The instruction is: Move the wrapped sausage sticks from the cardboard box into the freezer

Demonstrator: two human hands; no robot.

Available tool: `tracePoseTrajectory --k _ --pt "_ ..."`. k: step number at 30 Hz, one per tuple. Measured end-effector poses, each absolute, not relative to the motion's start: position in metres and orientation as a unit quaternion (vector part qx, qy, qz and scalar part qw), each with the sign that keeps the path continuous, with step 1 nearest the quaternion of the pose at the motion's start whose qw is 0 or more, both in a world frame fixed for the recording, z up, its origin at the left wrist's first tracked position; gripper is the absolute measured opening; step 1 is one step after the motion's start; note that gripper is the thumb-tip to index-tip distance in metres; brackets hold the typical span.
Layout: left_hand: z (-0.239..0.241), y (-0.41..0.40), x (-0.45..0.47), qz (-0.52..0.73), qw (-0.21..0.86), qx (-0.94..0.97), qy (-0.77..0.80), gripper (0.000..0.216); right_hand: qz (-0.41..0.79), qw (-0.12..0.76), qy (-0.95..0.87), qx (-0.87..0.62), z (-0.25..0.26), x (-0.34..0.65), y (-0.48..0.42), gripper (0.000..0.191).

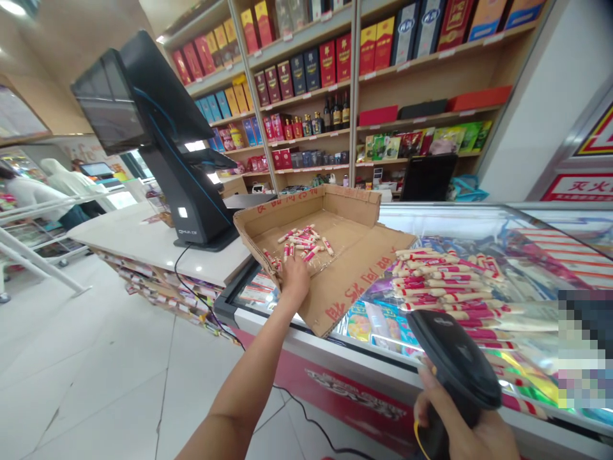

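Note:
My left hand (295, 281) reaches into a shallow cardboard box (359, 262) with red handwriting on its flaps. Its fingers are drawn together on a small wrapped sausage (288, 250) at the near side of a loose pile. The other small sausages (306, 239), in beige and pink wrappers, lie scattered on the box floor. In my right hand (472, 428) is a black barcode scanner (457, 358), gripped by its handle, its head over the freezer's front edge. Longer wrapped sausages (440, 281) lie stacked on the freezer glass, just beyond the scanner.
The box rests on a glass-topped chest freezer (335, 377) holding colourful packets. To the left, a black checkout terminal (191, 191) stands on a white counter (143, 239). A black cable (311, 418) trails below. Shelves (306, 83) of boxed goods line the back wall.

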State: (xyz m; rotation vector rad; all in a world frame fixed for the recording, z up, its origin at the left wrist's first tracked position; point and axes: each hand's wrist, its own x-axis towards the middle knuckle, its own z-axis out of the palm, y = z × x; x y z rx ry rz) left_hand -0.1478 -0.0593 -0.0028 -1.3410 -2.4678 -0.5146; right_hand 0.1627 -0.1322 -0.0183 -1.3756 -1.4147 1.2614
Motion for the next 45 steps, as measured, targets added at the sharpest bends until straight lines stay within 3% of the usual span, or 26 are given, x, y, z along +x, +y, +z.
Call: tracePoseTrajectory --k 4,9,12,16,21,27,39,45 --pt "0.018 -0.049 -0.134 -0.336 0.013 -0.509 -0.792 0.02 0.489 0.384 -0.557 -0.551 -0.018 0.166 -0.132 0.062" --pt "0.049 -0.03 -0.097 -0.502 -0.304 -0.557 -0.588 0.026 0.503 0.382 -0.542 -0.553 -0.011 0.167 -0.133 0.061" --pt "0.064 -0.017 -0.072 -0.519 -0.498 -0.52 -0.461 0.025 0.499 0.399 -0.534 -0.554 -0.004 0.166 -0.132 0.058" --pt "0.067 -0.001 -0.047 -0.482 -0.611 -0.5 -0.381 0.026 0.497 0.411 -0.529 -0.551 0.001 0.167 -0.13 0.059" --pt "0.042 0.008 -0.039 -0.419 -0.629 -0.559 -0.342 0.035 0.468 0.457 -0.513 -0.556 -0.002 0.167 -0.13 0.052" --pt "0.031 0.005 -0.051 -0.341 -0.546 -0.659 -0.389 0.044 0.472 0.461 -0.488 -0.572 -0.018 0.16 -0.132 0.042" --pt "0.032 0.004 -0.049 -0.261 -0.384 -0.763 -0.451 0.037 0.459 0.453 -0.492 -0.585 -0.014 0.144 -0.133 0.04" --pt "0.034 0.002 -0.046 -0.265 -0.391 -0.756 -0.453 0.035 0.456 0.446 -0.509 -0.578 -0.02 0.145 -0.128 0.04"
